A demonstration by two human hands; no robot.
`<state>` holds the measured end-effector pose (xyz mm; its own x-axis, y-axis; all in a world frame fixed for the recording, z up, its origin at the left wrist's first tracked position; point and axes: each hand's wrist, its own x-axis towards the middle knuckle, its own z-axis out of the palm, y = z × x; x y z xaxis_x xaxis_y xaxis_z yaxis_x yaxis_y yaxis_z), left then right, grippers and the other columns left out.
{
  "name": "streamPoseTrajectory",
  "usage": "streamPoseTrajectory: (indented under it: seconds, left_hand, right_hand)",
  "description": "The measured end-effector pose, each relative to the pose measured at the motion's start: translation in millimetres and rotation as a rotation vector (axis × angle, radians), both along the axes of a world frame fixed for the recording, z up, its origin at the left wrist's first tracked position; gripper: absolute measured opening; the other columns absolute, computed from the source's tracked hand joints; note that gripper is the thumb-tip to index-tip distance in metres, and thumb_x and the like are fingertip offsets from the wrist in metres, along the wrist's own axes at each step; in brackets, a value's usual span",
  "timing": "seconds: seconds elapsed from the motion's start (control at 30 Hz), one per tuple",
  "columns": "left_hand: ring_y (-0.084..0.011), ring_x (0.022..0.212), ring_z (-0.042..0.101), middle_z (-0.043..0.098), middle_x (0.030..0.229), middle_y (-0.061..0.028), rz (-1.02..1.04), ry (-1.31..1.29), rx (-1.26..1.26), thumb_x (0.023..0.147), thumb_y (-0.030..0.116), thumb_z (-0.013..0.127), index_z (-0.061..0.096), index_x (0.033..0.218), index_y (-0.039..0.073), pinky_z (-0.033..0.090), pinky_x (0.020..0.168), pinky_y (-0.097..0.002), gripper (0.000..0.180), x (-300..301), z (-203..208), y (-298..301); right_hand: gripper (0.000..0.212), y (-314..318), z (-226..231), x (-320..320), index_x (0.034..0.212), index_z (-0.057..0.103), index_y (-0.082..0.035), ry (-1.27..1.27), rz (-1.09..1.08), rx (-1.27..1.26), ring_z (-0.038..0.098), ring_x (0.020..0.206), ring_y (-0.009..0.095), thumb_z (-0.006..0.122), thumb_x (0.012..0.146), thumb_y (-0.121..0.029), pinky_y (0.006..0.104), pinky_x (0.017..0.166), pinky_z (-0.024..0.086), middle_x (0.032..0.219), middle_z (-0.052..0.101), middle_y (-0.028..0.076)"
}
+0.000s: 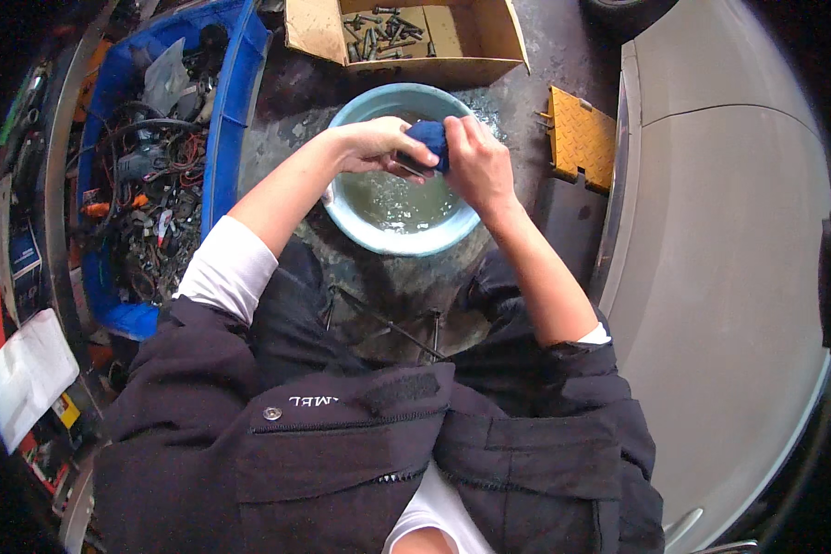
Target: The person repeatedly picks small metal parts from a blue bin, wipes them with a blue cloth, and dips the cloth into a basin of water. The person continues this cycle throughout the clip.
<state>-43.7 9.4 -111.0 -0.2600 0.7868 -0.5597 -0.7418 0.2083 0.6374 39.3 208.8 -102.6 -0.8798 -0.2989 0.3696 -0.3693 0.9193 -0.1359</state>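
Above a light-blue round basin [342,217] of murky, foamy water, both my hands are close together. My left hand [376,146] is closed around a small dark part [414,166] that looks like metal; its exact kind is hidden by fingers and cloth. A bunched dark-blue cloth [427,138] covers the top of that part. Gripping the cloth from the right is my right hand [480,164], its fingers curled over it.
Beyond the basin, a cardboard box [475,69] holds several dark bolts [383,37]. A blue crate [235,102] full of tools and scrap parts stands left. On the right are a yellow ramp block [582,138] and a light-coloured car [729,240].
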Motion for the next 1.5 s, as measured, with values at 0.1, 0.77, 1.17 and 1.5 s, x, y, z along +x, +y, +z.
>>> streamPoseTrajectory:
  seconds: [0.1, 0.77, 1.17, 1.5]
  left_hand:
    - [-0.0189, 0.103, 0.07, 0.068, 0.115, -0.0106, 0.002, -0.039, 0.074, 0.08, 0.007, 0.085, 0.061, 0.122, -0.001, 0.06, 0.095, -0.0357, 0.049, 3, -10, -1]
    - [-0.0445, 0.102, 0.068, 0.067, 0.107, -0.0237, 0.104, 1.423, -0.61, 0.086, 0.007, 0.068, 0.06, 0.104, 0.003, 0.057, 0.088, -0.0536, 0.02, 61, -41, 34]
    - [-0.0444, 0.1, 0.068, 0.067, 0.103, -0.0218, 0.015, 1.479, -0.601, 0.079, 0.009, 0.073, 0.06, 0.103, 0.004, 0.057, 0.086, -0.0537, 0.027, 51, -23, 35]
    - [-0.0455, 0.109, 0.065, 0.067, 0.116, -0.0226, 0.12, 1.512, -0.547, 0.07, 0.005, 0.077, 0.058, 0.12, 0.005, 0.055, 0.093, -0.0522, 0.053, 43, 50, 25]
  right_hand:
    - [0.019, -3, 6, -1, 0.099, 0.059, -0.01, 0.102, 0.153, 0.07, 0.062, 0.081, 0.022, 0.063, 0.081, -0.017, 0.0336, 0.069, 0.054, 0.089, 0.057, 0.005]
    - [0.025, -23, -33, 2, 0.091, 0.065, -0.004, -0.434, -0.106, 0.057, 0.076, 0.077, 0.033, 0.078, 0.075, -0.017, 0.0411, 0.069, 0.063, 0.085, 0.073, 0.017]
    - [0.026, -16, -13, -7, 0.091, 0.064, -0.002, -0.527, -0.114, 0.001, 0.075, 0.084, 0.038, 0.076, 0.071, -0.011, 0.0476, 0.076, 0.061, 0.087, 0.073, 0.021]
    - [0.047, -4, 64, -4, 0.118, 0.057, -0.005, -0.37, -0.013, -0.136, 0.069, 0.105, 0.04, 0.075, 0.075, -0.006, 0.0498, 0.088, 0.057, 0.108, 0.069, 0.02]
